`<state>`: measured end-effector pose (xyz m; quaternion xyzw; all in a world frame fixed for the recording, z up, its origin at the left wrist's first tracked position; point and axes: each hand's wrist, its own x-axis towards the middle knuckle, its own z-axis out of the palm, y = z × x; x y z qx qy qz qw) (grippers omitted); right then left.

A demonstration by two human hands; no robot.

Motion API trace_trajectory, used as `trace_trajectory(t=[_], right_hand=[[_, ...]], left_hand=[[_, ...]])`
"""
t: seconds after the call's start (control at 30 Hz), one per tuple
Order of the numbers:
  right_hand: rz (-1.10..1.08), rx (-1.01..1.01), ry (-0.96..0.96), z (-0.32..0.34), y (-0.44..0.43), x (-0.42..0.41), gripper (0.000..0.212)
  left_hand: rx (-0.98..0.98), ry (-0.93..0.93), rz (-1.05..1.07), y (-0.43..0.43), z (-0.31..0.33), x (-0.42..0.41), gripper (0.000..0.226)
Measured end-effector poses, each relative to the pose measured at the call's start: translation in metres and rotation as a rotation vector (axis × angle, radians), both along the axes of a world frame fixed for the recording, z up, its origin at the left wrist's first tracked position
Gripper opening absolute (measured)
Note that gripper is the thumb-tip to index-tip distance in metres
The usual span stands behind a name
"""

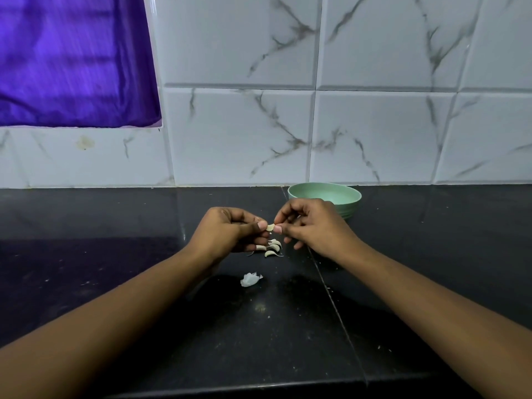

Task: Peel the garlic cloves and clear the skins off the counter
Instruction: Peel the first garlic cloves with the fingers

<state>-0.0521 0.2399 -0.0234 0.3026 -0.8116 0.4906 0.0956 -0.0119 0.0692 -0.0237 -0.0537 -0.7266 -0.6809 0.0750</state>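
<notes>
A small pale garlic clove is pinched between the fingertips of my left hand and my right hand, a little above the black counter. Both hands hold it at once, thumbs pressed on its ends. Just below my hands, several more garlic cloves lie in a small cluster on the counter. A loose white piece of garlic skin lies nearer to me, in front of the cluster.
A light green bowl stands against the marbled tile wall, just behind my right hand. A purple cloth hangs at the upper left. Small crumbs speckle the counter, and its front edge runs near the bottom of view.
</notes>
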Motion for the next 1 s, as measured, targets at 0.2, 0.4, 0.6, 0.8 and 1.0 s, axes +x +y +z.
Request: trace_trajectory(t=[0.2,0.4,0.6,0.8,1.0], right_hand=[[0.015,0.017,-0.035,-0.0005,-0.001,-0.0014,0.017],[0.057,-0.025,-0.111,-0.0003,0.0006,-0.0031,0.013],[0.078,0.054,-0.071,-0.0052,-0.0011,-0.0049,0.015],[0.062,0.096,0.026,-0.0045,-0.0039,-0.001,0.016],[-0.007,0.029,0.011,0.0039,0.0047,-0.0013,0.024]], left_hand=[[-0.028,0.042,-0.001,-0.0006,-0.0023,-0.0006,0.006],[-0.175,0.168,0.024,0.0002,-0.0036,-0.0006,0.008],[-0.249,0.247,0.053,-0.0006,-0.0066,-0.0016,0.008],[-0.034,0.159,0.053,0.0015,-0.0043,-0.0022,0.003],[0.114,0.062,0.036,-0.0065,-0.0037,-0.0062,0.005]])
